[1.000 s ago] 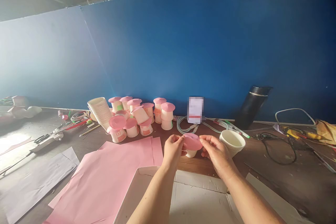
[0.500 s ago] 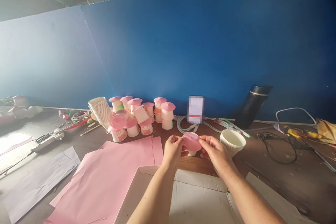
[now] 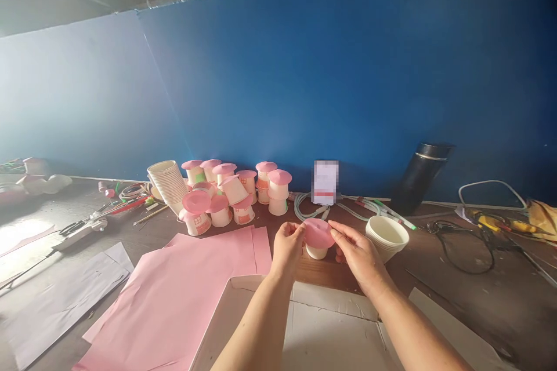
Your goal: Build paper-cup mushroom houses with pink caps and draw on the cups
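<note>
Grip: pinching pink disc (image 3: pixel 319 236) at opposite edges with left hand (image 3: pixel 285 247) and right hand (image 3: pixel 359 254), covering white cup (image 3: pixel 317 253) between fingertips (image 3: pixel 342 229).

Cup (image 3: pixel 317 253) ptly hidden by pink disc (image 3: pixel 318 235), box (image 3: pixel 328 330) cut off @ btm

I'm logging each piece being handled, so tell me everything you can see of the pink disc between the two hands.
The pink disc is round and thin, seemingly paper, with a small darker mark towards its far side. It lies broad face up over a white cup, hiding the cup's upper part; whether it is fixed there cannot be told. The left hand holds its left edge, the right hand its right.
</note>
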Tool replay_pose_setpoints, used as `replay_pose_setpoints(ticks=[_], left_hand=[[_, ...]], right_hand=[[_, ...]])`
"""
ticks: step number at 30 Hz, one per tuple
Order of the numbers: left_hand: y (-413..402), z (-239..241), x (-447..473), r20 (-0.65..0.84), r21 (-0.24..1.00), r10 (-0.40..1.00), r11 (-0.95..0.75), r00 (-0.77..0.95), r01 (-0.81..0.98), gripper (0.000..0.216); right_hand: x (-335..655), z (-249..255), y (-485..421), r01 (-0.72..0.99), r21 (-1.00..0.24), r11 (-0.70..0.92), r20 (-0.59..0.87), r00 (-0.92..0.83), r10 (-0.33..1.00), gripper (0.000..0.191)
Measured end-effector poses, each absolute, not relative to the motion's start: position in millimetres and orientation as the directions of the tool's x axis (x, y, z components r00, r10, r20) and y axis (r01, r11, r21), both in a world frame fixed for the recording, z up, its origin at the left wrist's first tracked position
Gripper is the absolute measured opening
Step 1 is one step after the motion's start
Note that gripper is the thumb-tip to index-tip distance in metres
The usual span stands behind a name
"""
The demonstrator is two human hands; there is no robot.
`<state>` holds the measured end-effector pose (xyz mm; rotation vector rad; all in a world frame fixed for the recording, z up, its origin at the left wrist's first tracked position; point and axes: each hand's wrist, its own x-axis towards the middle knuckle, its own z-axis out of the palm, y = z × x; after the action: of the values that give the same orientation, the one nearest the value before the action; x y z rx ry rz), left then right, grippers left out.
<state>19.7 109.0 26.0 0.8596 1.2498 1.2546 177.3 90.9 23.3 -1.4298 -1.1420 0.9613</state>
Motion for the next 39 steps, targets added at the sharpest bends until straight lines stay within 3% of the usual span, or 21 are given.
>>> replay_pose_setpoints(ticks=[10,18,25,28,39], left_hand=[[117,20,25,-0.22,0.96,0.966,0.19,-0.137,-0.206,0.014],[118,14,24,-0.229,0.952,0.967,0.199,-0.11,-0.233,0.018],[113,19,22,-0.347,0.842,0.938,0.303,-0.017,-0.447,0.03],[112,20,23,-0.366,0.825,0.931,0.315,-0.018,-0.47,0.033],[114,16,24,-0.308,0.873,0.95,0.263,-0.046,-0.412,0.03]], right_hand=[[176,22,93,0.154,-0.987,-0.054,-0.014,0.248,0.969,0.058],[177,14,96,0.102,-0.991,-0.086,-0.056,0.26,0.964,0.047],[174,12,94,-0.318,-0.921,-0.226,-0.283,0.147,0.948,0.037],[173,12,93,-0.415,-0.874,-0.252,-0.329,0.124,0.936,0.036],[179,10,105,-0.078,-0.984,-0.158,-0.172,0.221,0.96,0.051]])
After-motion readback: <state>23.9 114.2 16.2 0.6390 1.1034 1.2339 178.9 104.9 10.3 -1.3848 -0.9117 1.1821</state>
